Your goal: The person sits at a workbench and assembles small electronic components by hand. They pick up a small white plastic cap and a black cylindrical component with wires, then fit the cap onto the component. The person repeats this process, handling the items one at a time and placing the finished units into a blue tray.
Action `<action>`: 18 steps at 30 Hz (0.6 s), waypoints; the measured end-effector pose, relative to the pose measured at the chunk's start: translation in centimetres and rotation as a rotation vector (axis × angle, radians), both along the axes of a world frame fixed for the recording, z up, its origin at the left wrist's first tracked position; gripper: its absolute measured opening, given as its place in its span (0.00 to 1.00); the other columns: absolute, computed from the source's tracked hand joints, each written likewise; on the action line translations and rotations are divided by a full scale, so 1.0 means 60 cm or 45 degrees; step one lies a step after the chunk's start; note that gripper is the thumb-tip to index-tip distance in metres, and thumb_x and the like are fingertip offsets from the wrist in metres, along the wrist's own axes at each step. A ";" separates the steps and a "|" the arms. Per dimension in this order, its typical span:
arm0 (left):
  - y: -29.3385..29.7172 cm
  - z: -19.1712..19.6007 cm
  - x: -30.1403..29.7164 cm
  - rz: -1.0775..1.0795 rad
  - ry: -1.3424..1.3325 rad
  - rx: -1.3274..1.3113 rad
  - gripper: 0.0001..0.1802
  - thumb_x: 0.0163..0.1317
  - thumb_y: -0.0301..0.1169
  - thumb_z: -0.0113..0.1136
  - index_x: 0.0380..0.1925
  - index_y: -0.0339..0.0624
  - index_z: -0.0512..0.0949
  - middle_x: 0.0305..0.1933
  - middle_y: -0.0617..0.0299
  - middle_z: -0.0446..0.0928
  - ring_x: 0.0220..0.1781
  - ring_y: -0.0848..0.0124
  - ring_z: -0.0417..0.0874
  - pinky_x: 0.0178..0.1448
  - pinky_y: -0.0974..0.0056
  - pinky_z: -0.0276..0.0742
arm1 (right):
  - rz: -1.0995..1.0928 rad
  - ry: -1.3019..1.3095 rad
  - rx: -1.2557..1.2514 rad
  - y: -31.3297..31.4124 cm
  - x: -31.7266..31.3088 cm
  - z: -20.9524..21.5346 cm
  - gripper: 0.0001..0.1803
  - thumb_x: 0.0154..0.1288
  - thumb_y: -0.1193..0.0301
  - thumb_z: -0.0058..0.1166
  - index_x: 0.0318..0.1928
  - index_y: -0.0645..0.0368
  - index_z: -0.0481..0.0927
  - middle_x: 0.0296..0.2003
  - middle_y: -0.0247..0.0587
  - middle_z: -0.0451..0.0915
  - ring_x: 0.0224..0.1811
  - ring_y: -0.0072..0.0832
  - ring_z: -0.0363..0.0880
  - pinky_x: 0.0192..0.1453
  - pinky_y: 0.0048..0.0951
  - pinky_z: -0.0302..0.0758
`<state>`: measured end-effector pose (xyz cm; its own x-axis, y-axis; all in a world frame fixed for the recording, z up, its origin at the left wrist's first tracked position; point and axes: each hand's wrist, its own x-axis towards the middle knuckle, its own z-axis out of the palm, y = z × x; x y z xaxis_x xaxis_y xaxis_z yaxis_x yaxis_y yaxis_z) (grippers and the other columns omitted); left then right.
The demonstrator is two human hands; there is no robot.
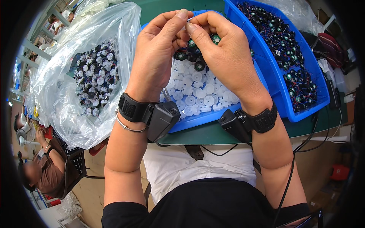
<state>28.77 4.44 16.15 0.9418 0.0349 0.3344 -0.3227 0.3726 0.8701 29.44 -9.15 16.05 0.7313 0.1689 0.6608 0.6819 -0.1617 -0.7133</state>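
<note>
"How's the left hand (156, 43)?"
"Thumb and finger pinching thin wires (189, 20); detail is too small to tell."
"Right hand (227, 51)?"
"Pinching there too, the 2 thumbs near each other."
"Where are the wires?"
"Between both hands' fingertips, by the far end of the blue tray (197, 122), beyond its white caps (208, 100)."

Green-topped bench (205, 138) at centre; tan floor (91, 199) at near left and right; dark chair (77, 163) at left; pale metal framework (37, 49) at far left.
</note>
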 end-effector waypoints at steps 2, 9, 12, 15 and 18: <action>0.000 0.000 0.000 -0.002 -0.002 0.000 0.12 0.63 0.36 0.63 0.38 0.38 0.81 0.27 0.70 0.75 0.28 0.83 0.73 0.32 0.79 0.70 | 0.002 -0.004 0.002 0.000 0.000 0.000 0.08 0.65 0.71 0.54 0.36 0.65 0.79 0.24 0.43 0.81 0.25 0.26 0.81 0.30 0.25 0.75; 0.002 -0.002 0.001 -0.010 0.005 -0.006 0.13 0.63 0.36 0.63 0.39 0.37 0.80 0.28 0.70 0.75 0.28 0.83 0.74 0.33 0.79 0.71 | 0.006 -0.031 0.004 0.000 0.001 0.000 0.08 0.66 0.72 0.54 0.36 0.66 0.79 0.24 0.43 0.82 0.25 0.25 0.81 0.29 0.24 0.75; 0.001 -0.001 0.002 -0.030 0.028 -0.022 0.13 0.63 0.36 0.63 0.41 0.36 0.80 0.30 0.67 0.77 0.29 0.83 0.75 0.34 0.78 0.71 | -0.002 0.011 0.025 -0.001 -0.001 0.003 0.08 0.66 0.72 0.54 0.36 0.66 0.79 0.24 0.43 0.81 0.25 0.25 0.81 0.29 0.25 0.75; 0.003 -0.001 0.002 -0.080 0.059 -0.058 0.14 0.65 0.35 0.60 0.43 0.36 0.80 0.34 0.65 0.79 0.32 0.82 0.77 0.36 0.77 0.73 | -0.023 -0.014 0.042 -0.001 0.002 0.001 0.08 0.65 0.72 0.54 0.36 0.66 0.79 0.23 0.44 0.81 0.24 0.26 0.81 0.29 0.25 0.75; 0.007 -0.003 0.004 -0.132 0.097 -0.077 0.14 0.67 0.35 0.58 0.46 0.36 0.79 0.37 0.65 0.80 0.34 0.80 0.78 0.38 0.76 0.75 | -0.057 -0.016 0.054 -0.001 0.004 0.001 0.08 0.65 0.72 0.54 0.36 0.66 0.79 0.23 0.44 0.81 0.24 0.26 0.81 0.29 0.26 0.75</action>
